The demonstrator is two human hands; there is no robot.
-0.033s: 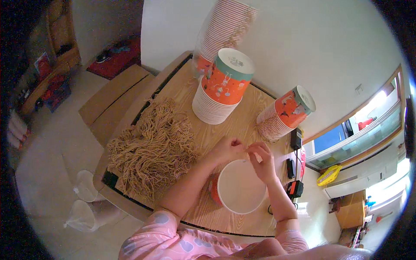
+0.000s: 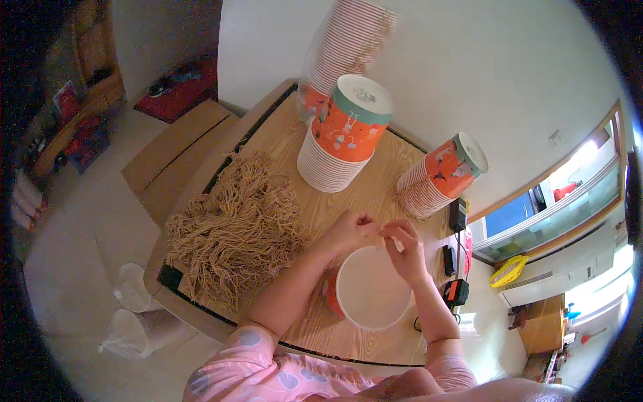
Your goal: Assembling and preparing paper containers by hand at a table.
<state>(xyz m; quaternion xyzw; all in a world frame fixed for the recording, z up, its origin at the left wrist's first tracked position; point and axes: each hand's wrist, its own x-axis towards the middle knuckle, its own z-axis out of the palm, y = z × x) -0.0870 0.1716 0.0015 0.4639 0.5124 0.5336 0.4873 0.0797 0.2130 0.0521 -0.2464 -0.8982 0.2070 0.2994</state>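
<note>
wood-grain table (image 2: 362, 345), dark-edged; tangled, fibrous twine (image 2: 234, 228) heaped along its left edge, ribbed paper stacks (image 2: 331, 164) toward its far edge. near its front edge, a smooth, white-lined tub (image 2: 375, 291) sits mouth-up. left hand (image 2: 352, 232), fingers curled, and right hand (image 2: 407, 253), fingertips pinched, hover close together by its far rim; cannot tell what, if anything, they grip.

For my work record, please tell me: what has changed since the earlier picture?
At most, the bare right hand changed its pose very slightly; no grasp or release is visible. The bare left hand, round white-and-orange paper tub and tangled tan string pile stayed in place.
</note>
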